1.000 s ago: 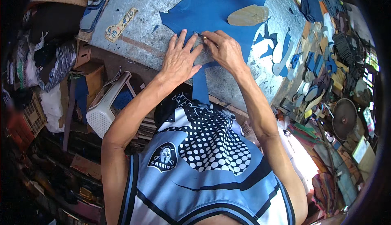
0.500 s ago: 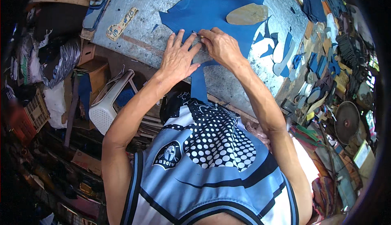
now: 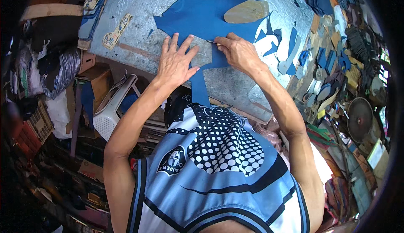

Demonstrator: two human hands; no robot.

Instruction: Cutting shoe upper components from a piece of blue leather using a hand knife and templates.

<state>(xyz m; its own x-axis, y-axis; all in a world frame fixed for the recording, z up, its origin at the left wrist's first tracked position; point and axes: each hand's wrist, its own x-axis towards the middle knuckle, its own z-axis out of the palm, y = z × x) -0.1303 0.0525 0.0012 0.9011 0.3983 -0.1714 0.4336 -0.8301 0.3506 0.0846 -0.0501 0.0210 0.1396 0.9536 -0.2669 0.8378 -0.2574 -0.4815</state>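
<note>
A blue sheet of material (image 3: 206,12) lies over a scuffed metal-topped table (image 3: 143,39), a strip of it hanging over the near edge. My left hand (image 3: 176,62) is spread flat, fingers apart, on a grey flat pattern piece (image 3: 205,52) that rests on the sheet. Just right of it, my right hand (image 3: 240,52) is closed around a small knife (image 3: 211,42). The thin blade points left, at the far edge of the pattern piece; most of the handle is hidden by my fingers.
A tan oval pattern (image 3: 247,11) lies on the sheet. Blue offcuts (image 3: 271,37) and a blue-handled scissors-like tool (image 3: 303,57) are to the right. A labelled tan template (image 3: 117,31) and stacked blue pieces (image 3: 93,12) sit left. A white stool (image 3: 110,117) stands below the table edge.
My right hand has moved right with the knife, along the pattern piece's far edge, and the blade now shows. My left hand stays spread on the piece. The whole view has shifted slightly.
</note>
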